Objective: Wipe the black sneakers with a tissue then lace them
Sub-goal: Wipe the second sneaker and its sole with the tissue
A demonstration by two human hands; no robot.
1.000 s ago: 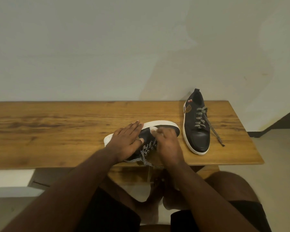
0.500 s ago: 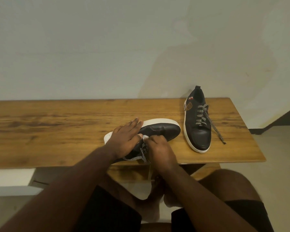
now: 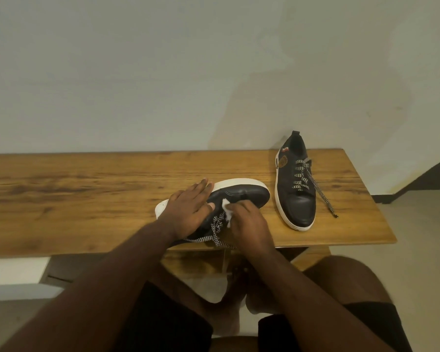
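L hand (image 3: 188, 212) flat on sneaker (image 3: 241, 195); R fingers (image 3: 241, 207) pinch tissue (image 3: 226, 213); no legible branding.

Right hand (image 3: 247, 221) presses tissue (image 3: 226, 212) onto tilted sneaker (image 3: 244, 195).

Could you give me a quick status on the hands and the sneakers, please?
Left hand flat on near sneaker, steadying it. Right hand holds tissue against its upper. Second sneaker upright to the right, untouched. Nothing in the way.
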